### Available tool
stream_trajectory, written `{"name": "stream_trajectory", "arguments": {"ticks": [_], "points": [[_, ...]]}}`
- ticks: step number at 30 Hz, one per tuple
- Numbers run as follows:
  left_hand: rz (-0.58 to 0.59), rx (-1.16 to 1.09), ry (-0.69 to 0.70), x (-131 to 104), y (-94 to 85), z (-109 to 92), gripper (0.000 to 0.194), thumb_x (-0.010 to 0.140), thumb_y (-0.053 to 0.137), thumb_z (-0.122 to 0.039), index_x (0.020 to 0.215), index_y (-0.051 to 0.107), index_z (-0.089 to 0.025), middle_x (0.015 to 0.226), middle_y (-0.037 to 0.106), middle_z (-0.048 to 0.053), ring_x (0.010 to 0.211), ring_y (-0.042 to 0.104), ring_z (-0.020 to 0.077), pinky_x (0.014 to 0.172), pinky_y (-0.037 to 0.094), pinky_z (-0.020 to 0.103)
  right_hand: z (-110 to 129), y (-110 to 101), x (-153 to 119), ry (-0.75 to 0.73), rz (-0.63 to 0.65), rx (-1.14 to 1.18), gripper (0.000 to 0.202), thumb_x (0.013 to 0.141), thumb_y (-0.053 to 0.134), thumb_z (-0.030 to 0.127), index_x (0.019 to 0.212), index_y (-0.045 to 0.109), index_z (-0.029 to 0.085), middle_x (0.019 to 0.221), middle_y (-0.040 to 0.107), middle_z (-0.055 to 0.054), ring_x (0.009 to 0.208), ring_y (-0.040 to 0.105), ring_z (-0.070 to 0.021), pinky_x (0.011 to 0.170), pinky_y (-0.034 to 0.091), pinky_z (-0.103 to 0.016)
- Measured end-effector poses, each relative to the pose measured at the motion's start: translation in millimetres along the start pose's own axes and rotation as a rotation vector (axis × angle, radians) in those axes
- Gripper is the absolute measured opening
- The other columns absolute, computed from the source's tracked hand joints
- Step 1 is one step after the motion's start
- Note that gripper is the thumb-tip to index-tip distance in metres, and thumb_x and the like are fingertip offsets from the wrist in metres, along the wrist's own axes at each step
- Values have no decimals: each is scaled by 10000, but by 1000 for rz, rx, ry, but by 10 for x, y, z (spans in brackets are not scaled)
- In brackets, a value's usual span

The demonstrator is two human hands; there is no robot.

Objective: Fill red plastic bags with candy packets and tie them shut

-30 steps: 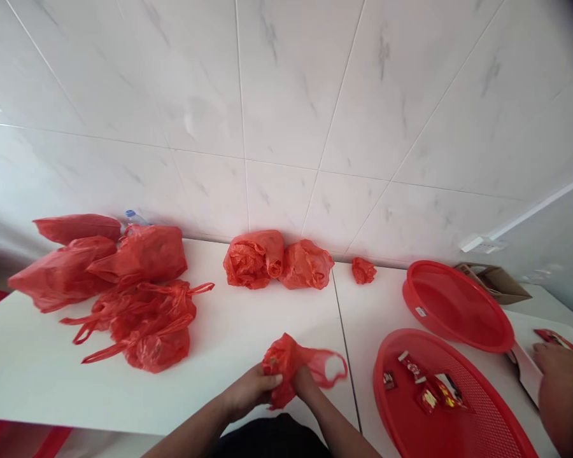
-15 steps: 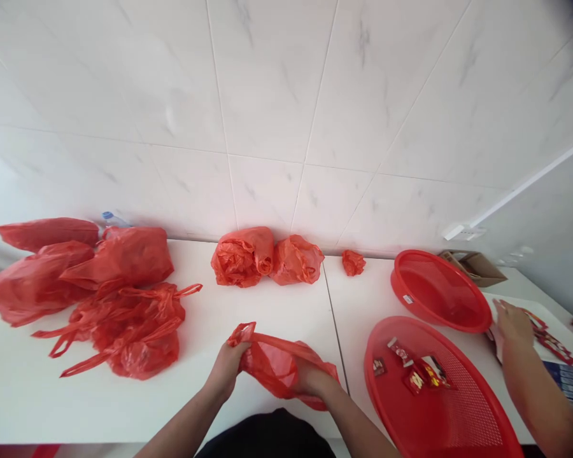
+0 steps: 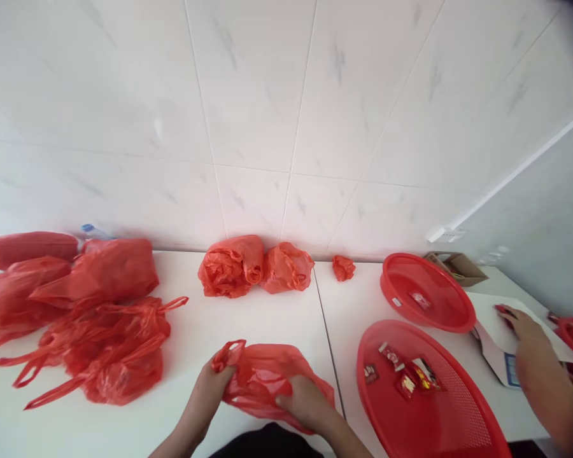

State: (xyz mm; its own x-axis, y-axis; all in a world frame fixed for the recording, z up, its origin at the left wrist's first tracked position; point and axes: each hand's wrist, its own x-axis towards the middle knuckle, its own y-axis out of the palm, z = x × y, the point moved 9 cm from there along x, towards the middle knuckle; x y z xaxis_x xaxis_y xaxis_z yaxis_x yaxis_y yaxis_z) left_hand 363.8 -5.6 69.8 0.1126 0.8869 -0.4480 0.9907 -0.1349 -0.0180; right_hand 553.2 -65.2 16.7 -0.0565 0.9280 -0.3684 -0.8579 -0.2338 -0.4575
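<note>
A red plastic bag (image 3: 260, 375) is held low over the white table, right in front of my body, its mouth spread wide. My left hand (image 3: 213, 385) grips its bunched handle on the left, closed around it. Into the mouth reaches my right hand (image 3: 305, 402), thumb and fingers apart; the fingertips are blurred and partly hidden by the film. I make out no item in that hand. Nearest on the right stands a red sieve basket (image 3: 439, 416) with several small wrapped snacks (image 3: 405, 383) in it.
Filled red bags (image 3: 109, 273) crowd the table's left end. Bundled red bags (image 3: 232, 264) and a crumpled red piece (image 3: 343, 268) lie by the wall. At right are a red basin (image 3: 451, 286) with one wrapped snack, a cardboard box (image 3: 461, 268) and a co-worker's hand (image 3: 523, 324) over a white surface.
My right hand has drawn partly back from deep inside the bag, and the mouth is wider. A wrapped snack now lies in the far basin. The co-worker's hand holds something red.
</note>
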Motion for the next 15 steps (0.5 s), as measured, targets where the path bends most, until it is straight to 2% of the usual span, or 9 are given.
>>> {"name": "stream_trajectory", "arguments": {"ticks": [3,5,6,7,9,10,11,13,15], "points": [[115,-149,-117,29,151,167,207,666,661,-312,810,644,-164,675,669,20,630,626,196,572,476,264,264,95,-212,-96,254,219,536,658,703,272,1187,618,286,1206,633,-38,1052,602,-239,870,455,-331],[144,-250,-193,36,218,227,226,673,678,-329,820,637,-163,717,686,36,663,644,205,599,496,278,296,-54,-341,-103,358,451,533,720,656,367,1231,574,238,1190,634,-82,999,627,-238,826,482,-348],[141,-287,-221,44,239,246,239,677,685,-332,839,636,-164,743,693,41,691,653,210,619,505,284,208,-238,-361,-79,309,527,487,768,595,419,1204,583,202,1101,665,-101,900,653,-223,758,500,-338],[133,-312,-240,54,255,259,253,681,691,-334,861,635,-166,766,698,45,716,658,213,636,512,288,28,-505,-355,-34,166,530,456,810,521,454,1166,594,179,1005,684,-104,807,659,-205,697,504,-321],[116,-343,-251,74,280,261,296,688,699,-337,926,635,-172,790,703,44,739,663,214,645,518,289,-489,-1196,-404,100,-282,330,438,850,402,456,1105,609,166,902,678,-98,732,638,-186,642,492,-300],[110,-357,-249,81,291,253,326,690,701,-341,965,633,-178,791,703,40,734,664,212,636,520,289,-749,-1514,-485,195,-485,146,420,839,393,430,1093,615,181,933,671,-95,782,634,-192,667,493,-298],[105,-369,-245,84,300,241,356,691,704,-344,999,628,-183,790,703,36,726,664,211,625,521,288,-976,-1719,-540,257,-588,57,421,817,404,393,1117,602,173,1022,651,-118,873,623,-218,713,490,-318],[86,-395,-231,88,299,208,387,682,717,-341,1025,622,-190,784,701,26,705,665,203,601,520,278,-1350,-1917,-581,324,-657,-63,441,733,461,290,1129,591,145,1138,603,-152,1006,582,-260,807,466,-351],[60,-405,-227,90,283,184,372,669,731,-331,998,627,-190,766,697,16,670,660,187,567,511,259,-1612,-1897,-561,332,-627,-127,457,655,487,200,1092,611,147,1191,581,-149,1088,543,-272,879,430,-346]]}}
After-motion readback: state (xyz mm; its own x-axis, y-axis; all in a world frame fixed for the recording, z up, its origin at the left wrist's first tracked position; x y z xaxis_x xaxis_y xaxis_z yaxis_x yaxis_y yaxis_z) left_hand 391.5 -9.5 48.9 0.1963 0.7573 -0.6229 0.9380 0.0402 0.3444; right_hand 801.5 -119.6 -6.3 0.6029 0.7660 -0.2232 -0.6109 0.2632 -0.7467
